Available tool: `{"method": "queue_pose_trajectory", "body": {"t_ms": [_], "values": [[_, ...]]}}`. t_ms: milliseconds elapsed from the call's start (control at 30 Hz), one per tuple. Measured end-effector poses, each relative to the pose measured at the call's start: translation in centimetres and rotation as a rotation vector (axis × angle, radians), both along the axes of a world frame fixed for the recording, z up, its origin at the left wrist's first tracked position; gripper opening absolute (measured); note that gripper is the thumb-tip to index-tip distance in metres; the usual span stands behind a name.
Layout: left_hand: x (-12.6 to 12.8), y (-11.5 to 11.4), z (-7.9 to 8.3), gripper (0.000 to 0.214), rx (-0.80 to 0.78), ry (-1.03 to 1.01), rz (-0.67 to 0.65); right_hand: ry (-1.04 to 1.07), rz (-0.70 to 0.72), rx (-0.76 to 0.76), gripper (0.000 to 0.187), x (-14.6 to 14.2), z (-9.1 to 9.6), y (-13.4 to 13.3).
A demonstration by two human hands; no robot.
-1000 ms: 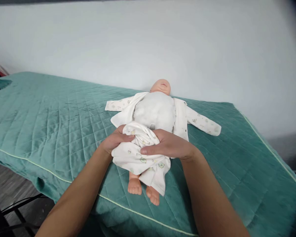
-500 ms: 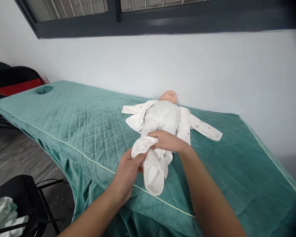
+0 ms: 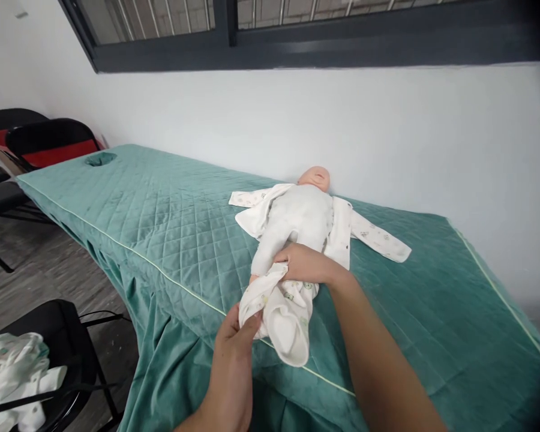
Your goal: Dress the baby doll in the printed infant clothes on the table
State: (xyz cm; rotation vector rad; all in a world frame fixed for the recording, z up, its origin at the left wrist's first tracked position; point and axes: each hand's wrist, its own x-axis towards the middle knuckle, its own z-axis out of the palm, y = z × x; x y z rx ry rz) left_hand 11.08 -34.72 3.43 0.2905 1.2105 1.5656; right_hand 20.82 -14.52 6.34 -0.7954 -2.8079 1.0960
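Note:
A baby doll (image 3: 299, 210) with a white cloth body lies on its back, its head near the wall. An opened white baby jacket (image 3: 341, 231) is spread around its torso, sleeves out to both sides. White patterned baby pants (image 3: 288, 324) are bunched around the lower legs. My left hand (image 3: 238, 342) pinches the pants leg on the left side between thumb and fingers. My right hand (image 3: 303, 263) is closed on the upper edge of the pants, between the doll's legs. The doll's feet are hidden in the cloth.
The doll lies across a bed (image 3: 171, 210) with a green quilted cover and a face hole at its far left. Behind it is a white wall (image 3: 409, 132) under a window. A black chair (image 3: 40, 342) at lower left holds crumpled white clothes (image 3: 18, 372). More chairs (image 3: 54, 141) stand beyond.
My left hand has drawn the pants leg down toward me, and more of the doll's left-side leg shows. My right hand stays at the pants' upper edge. The view has shifted slightly left.

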Motion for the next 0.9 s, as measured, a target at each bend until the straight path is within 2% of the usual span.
{"method": "queue_pose_trajectory", "body": {"t_ms": [133, 233, 433, 600, 767, 900], "values": [[-1.9, -0.2, -2.8, 0.035, -0.041, 0.195, 0.012, -0.080, -0.061, 0.078, 0.024, -0.3, 0.0, -0.6], [-3.8, 0.2, -3.9, 0.030, -0.062, 0.362, 0.008, -0.081, -0.070, 0.106, 0.026, -0.4, -0.3, -0.7], [-5.6, 2.3, -3.3, 0.023, -0.062, 0.553, -0.105, -0.028, -0.112, 0.076, 0.027, -0.2, -0.7, -0.8], [-5.8, 3.1, -3.4, 0.021, -0.025, 0.526, -0.224, -0.026, -0.177, 0.059, 0.032, -0.2, -0.8, -1.1], [-6.3, 3.1, -3.8, 0.019, 0.041, 0.448, -0.255, 0.054, -0.157, 0.012, 0.024, 0.1, -0.6, -1.2], [-7.7, 4.1, -4.2, 0.021, 0.139, 0.552, -0.283, 0.080, -0.162, -0.032, 0.022, 0.3, -0.7, -1.1]]}}
